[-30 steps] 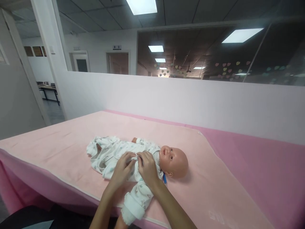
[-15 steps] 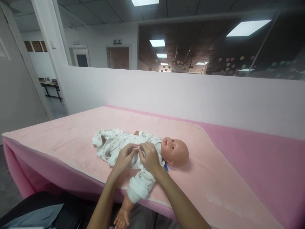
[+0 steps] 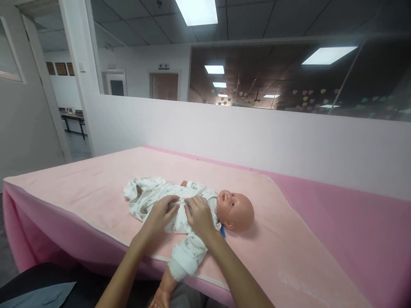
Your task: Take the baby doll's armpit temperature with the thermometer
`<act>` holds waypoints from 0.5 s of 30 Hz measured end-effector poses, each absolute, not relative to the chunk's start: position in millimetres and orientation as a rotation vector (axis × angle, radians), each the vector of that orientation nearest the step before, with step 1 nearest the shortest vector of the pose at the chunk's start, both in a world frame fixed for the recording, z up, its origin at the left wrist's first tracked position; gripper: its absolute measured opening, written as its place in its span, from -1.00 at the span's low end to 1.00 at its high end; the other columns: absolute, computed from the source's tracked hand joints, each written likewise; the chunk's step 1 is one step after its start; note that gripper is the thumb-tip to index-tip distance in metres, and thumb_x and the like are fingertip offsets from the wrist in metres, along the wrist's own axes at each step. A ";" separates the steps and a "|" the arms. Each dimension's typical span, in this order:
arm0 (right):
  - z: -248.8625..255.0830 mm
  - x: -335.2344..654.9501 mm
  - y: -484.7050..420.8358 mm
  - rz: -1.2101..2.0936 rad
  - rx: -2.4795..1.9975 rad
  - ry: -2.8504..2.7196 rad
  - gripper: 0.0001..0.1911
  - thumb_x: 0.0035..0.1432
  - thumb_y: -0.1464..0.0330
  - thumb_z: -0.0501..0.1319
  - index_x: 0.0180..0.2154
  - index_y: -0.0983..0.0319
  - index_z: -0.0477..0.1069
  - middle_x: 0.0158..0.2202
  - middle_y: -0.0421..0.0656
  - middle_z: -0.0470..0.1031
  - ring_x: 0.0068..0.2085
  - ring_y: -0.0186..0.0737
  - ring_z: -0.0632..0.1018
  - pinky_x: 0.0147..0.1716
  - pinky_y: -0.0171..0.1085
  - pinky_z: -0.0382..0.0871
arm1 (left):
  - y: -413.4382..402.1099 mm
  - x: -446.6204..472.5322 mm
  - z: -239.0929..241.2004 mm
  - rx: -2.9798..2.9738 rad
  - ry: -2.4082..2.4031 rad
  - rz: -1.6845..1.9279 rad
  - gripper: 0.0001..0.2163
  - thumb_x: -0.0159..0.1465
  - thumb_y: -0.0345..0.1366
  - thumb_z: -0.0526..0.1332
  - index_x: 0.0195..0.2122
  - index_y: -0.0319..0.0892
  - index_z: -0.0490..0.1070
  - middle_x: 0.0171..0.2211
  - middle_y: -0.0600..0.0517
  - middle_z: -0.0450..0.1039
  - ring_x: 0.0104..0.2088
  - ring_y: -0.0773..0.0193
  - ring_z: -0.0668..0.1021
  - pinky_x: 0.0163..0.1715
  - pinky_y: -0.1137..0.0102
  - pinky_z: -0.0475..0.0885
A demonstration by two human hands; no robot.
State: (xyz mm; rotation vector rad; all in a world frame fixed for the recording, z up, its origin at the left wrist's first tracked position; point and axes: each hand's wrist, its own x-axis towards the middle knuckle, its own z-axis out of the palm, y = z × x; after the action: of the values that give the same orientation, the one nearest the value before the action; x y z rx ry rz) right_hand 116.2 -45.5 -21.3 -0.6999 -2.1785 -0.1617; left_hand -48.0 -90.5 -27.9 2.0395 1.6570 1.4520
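A baby doll lies on its back on a pink blanket, head to the right, dressed in a white printed romper. My left hand and my right hand both rest on the doll's chest, fingers curled and pinching the romper's front edges together. One doll arm in a white sleeve hangs over the near table edge, its bare hand below. A blue bit shows under the doll's neck.
The blanket covers a table with a darker pink cover to the right. A low white partition wall with glass above runs behind. A doorway opens at the left. My dark-clad lap is at the near edge.
My left hand slid a little to the left along the romper's front. The view shifted slightly; the doll stays in place.
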 end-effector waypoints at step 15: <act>-17.9 117.9 -47.7 -0.037 -0.646 -2.198 -0.76 0.10 0.52 0.06 -0.21 0.19 0.39 -0.25 -0.16 0.46 -0.20 -0.20 0.39 -0.15 -0.19 0.21 | -106.8 -77.1 -37.8 1.795 1.523 1.438 -0.66 0.07 -0.20 0.22 -0.11 -0.14 0.43 -0.09 -0.04 0.45 -0.06 0.07 0.45 -0.08 0.24 0.36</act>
State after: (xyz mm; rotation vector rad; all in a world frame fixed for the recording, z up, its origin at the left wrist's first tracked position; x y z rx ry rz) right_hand 117.9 -47.7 -17.9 -0.6459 -2.1975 -0.0374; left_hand -77.1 -106.8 -37.8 1.7950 1.5228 1.4377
